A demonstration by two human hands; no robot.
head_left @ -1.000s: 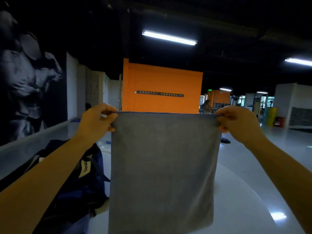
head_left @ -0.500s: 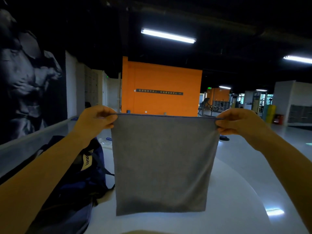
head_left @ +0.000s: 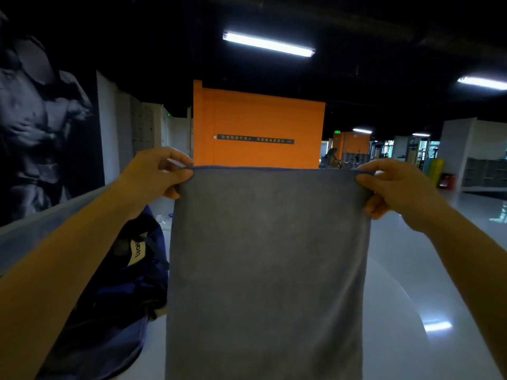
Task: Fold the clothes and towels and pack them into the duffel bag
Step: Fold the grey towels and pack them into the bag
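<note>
hanging grey towel (head_left: 269, 270) blocks the middle; duffel bag (head_left: 129, 283) crowds left, table (head_left: 411, 311) right lies bare.

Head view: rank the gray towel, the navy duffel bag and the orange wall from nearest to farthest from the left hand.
1. Gray towel: its top corner is pinched in the left hand.
2. Navy duffel bag: just below that hand, on the left.
3. Orange wall: far behind, across the room.

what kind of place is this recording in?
Most likely a gym. A bodybuilder mural fills the left wall, exercise machines stand far right, and locker banks line the white wall. A navy duffel bag sits nearby.
</note>
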